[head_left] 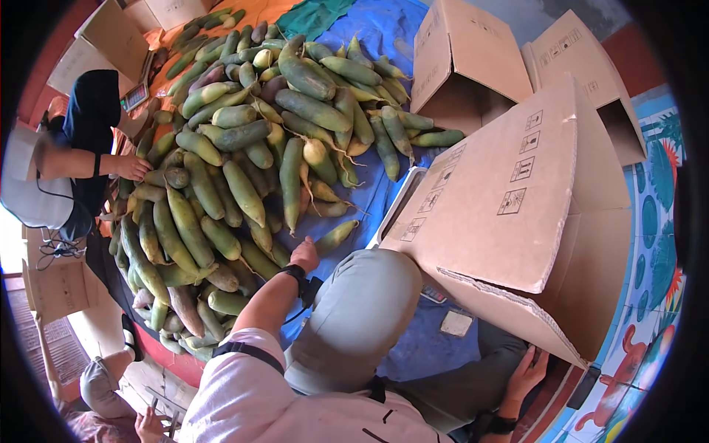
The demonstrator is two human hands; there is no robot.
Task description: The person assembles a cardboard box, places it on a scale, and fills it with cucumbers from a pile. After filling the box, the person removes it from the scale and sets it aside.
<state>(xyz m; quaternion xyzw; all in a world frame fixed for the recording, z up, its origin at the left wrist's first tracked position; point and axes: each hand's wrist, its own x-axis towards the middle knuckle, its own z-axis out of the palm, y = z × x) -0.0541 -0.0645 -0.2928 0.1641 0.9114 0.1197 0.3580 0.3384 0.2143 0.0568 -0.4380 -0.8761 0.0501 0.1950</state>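
Observation:
My left hand is at the front edge of a big heap of long green radishes. A small green radish lies just right of it; most of its fingers are hidden, so its grip cannot be made out. My right hand is low at the right, beside the bottom edge of a large open cardboard box, with fingers apart and nothing seen in them. The box lies tilted on its side, its opening facing right.
More open boxes stand at the back right. At the left, another person's hand touches the heap. Another person is at the lower left. A blue sheet and a pale square object show near my knee.

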